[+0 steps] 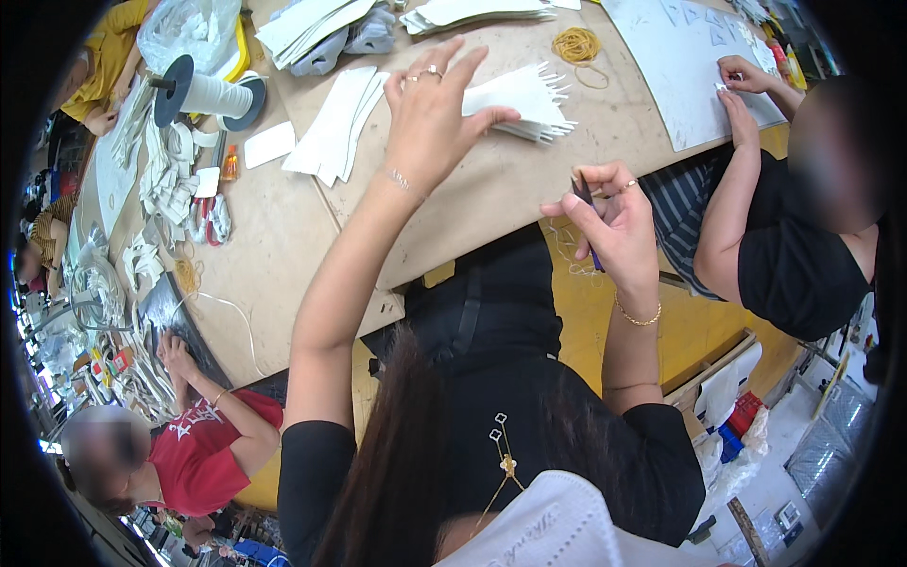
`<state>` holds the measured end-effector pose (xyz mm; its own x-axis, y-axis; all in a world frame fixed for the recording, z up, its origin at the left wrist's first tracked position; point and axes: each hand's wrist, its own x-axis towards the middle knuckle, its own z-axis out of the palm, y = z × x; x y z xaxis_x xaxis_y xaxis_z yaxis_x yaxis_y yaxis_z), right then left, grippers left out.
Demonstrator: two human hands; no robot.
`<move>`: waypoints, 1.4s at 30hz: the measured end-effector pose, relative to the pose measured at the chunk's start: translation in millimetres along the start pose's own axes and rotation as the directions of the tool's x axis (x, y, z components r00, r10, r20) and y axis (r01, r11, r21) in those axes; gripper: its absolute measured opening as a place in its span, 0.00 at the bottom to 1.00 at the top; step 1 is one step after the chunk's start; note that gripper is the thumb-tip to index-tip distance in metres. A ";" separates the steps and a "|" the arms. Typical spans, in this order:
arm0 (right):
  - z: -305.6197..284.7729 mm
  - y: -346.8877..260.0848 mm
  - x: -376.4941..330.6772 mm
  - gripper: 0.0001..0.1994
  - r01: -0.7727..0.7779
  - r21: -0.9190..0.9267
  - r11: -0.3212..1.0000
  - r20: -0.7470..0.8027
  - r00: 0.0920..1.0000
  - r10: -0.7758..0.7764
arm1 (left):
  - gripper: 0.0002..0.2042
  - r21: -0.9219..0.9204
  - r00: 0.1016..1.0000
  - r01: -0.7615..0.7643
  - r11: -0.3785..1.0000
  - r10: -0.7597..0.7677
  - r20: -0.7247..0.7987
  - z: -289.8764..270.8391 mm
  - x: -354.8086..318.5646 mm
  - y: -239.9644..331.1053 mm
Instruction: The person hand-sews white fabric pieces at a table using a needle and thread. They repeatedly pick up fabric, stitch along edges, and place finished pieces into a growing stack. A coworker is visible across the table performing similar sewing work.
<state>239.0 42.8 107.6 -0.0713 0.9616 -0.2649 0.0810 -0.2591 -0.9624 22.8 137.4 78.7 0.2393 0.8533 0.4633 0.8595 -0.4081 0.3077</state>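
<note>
My left hand (427,123) is over the table with its fingers spread and nothing in them. Its thumb tip overlaps a stack of white cut fabric pieces (520,99) with ragged right ends; whether it touches them I cannot tell. To the left of that hand lies another fanned pile of white pieces (331,128). My right hand (614,222) is closed around small thread snips (582,192) with dark blades and a purplish handle, in front of the table's near edge. Loose white threads (572,248) hang beside it.
Farther back lie more white piles (312,28) and yellow rubber bands (576,45). At left stand a spool of white cord (210,96), a small orange bottle (230,163) and scissors (210,219). Co-workers sit right, at a white board (675,85), and lower left.
</note>
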 end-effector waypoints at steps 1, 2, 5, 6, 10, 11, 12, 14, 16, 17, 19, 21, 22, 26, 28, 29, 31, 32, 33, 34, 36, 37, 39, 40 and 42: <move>1.2 -8.5 6.0 0.13 0.007 0.065 0.998 0.051 0.999 -0.010 | 0.28 -0.149 0.984 0.093 0.984 -0.068 0.167 -0.6 -5.8 2.2; 2.5 -16.3 10.8 0.13 0.010 0.134 0.991 0.101 0.995 -0.023 | 0.27 -0.363 0.964 0.121 0.924 -0.022 0.265 -2.9 -15.5 4.7; 8.2 -34.1 35.8 0.14 -0.045 0.075 0.996 0.352 0.936 0.016 | 0.21 -0.673 0.844 0.383 0.633 0.057 0.534 -11.8 -50.1 13.3; 14.7 -35.7 43.9 0.14 -0.038 0.081 0.996 0.431 0.902 0.000 | 0.19 -0.652 0.801 0.487 0.581 0.000 0.599 -13.1 -60.8 18.1; 34.3 -28.0 62.2 0.15 0.020 0.137 0.990 0.369 0.927 -0.070 | 0.12 -0.751 0.738 0.659 0.043 -0.231 0.634 -12.8 -84.1 26.4; 38.0 -22.8 66.1 0.12 0.149 0.096 0.984 0.185 0.969 -0.164 | 0.10 -0.763 0.731 0.645 -0.040 -0.257 0.632 -13.0 -87.2 25.4; 37.7 -17.9 67.5 0.11 0.069 0.057 0.996 0.163 0.984 -0.078 | 0.10 -0.764 0.725 0.644 -0.050 -0.280 0.629 -14.4 -90.5 23.6; 34.2 -6.6 67.8 0.10 -0.019 -0.003 1.000 0.130 0.991 0.020 | 0.10 -0.754 0.704 0.655 -0.049 -0.324 0.632 -17.0 -95.3 17.3; 43.8 13.6 53.8 0.08 0.046 0.012 0.999 0.196 0.979 -0.047 | 0.10 -0.735 0.682 0.678 -0.004 -0.371 0.630 -17.9 -98.9 11.7; 45.6 22.5 48.0 0.08 0.110 0.001 0.994 0.250 0.962 -0.107 | 0.10 -0.746 0.694 0.666 0.007 -0.372 0.617 -17.0 -100.3 10.5; 45.9 37.0 40.1 0.09 0.101 -0.096 0.990 0.283 0.956 -0.070 | 0.09 -0.760 0.691 0.649 0.029 -0.438 0.574 -14.9 -103.7 11.6; 50.8 47.7 36.4 0.09 0.072 -0.084 0.994 0.257 0.965 -0.048 | 0.09 -0.774 0.721 0.625 0.101 -0.456 0.522 -11.5 -107.2 15.2; 54.2 50.8 37.2 0.08 0.127 0.004 0.992 0.254 0.959 -0.124 | 0.09 -0.783 0.756 0.595 0.179 -0.454 0.471 -10.2 -108.9 16.4; 59.0 58.8 40.0 0.10 0.203 -0.093 0.975 0.307 0.937 -0.166 | 0.10 -0.809 0.746 0.579 0.102 -0.466 0.475 -6.5 -122.5 16.1; 56.8 64.3 41.4 0.10 0.212 -0.087 0.973 0.404 0.901 -0.160 | 0.11 -0.832 0.755 0.549 0.086 -0.479 0.448 -10.5 -129.7 5.3; 53.9 67.5 42.6 0.10 0.199 -0.107 0.974 0.432 0.892 -0.135 | 0.12 -0.844 0.757 0.530 0.079 -0.492 0.429 -12.8 -131.8 -2.1; 46.6 72.8 47.0 0.10 0.154 -0.140 0.978 0.499 0.864 -0.065 | 0.13 -0.872 0.731 0.486 0.059 -0.575 0.368 -19.0 -132.3 -22.3; 45.4 73.8 47.0 0.09 0.186 -0.290 0.939 0.402 0.914 -0.057 | 0.13 -0.894 0.698 0.446 0.033 -0.638 0.325 -22.6 -129.9 -35.5; 47.7 73.5 45.8 0.08 0.190 -0.431 0.882 0.325 0.945 -0.045 | 0.15 -0.888 0.687 0.452 0.081 -0.667 0.289 -29.9 -127.5 -51.0; 51.2 71.3 46.5 0.08 0.145 -0.579 0.802 0.233 0.973 -0.007 | 0.16 -0.817 0.668 0.532 0.224 -0.703 0.242 -33.2 -125.1 -63.9; 74.0 63.3 34.2 0.07 0.328 -0.517 0.791 0.348 0.925 -0.156 | 0.18 -0.668 0.721 0.552 0.499 -0.688 0.082 -37.2 -119.3 -89.0; 90.4 59.0 26.8 0.08 0.484 -0.432 0.761 0.428 0.853 -0.300 | 0.18 -0.504 0.755 0.580 0.639 -0.654 0.039 -37.2 -116.0 -101.9; 120.4 54.2 7.3 0.07 0.640 -0.135 0.757 0.628 0.646 -0.434 | 0.20 -0.149 0.840 0.532 0.834 -0.541 -0.030 -32.7 -109.6 -124.2; 131.9 54.9 6.7 0.07 0.706 0.000 0.709 0.707 0.501 -0.499 | 0.20 -0.030 0.869 0.494 0.869 -0.495 -0.017 -29.1 -107.9 -133.0; 143.2 63.0 14.6 0.07 0.581 0.038 0.813 0.712 0.555 -0.430 | 0.20 0.180 0.895 0.435 0.882 -0.446 0.025 -19.1 -104.7 -145.4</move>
<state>100.7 27.6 34.6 -0.7827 0.5804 0.2247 -0.0134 0.3451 -0.9385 -135.8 101.2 1.4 -0.1580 0.9536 0.2562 0.9437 0.0695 0.3233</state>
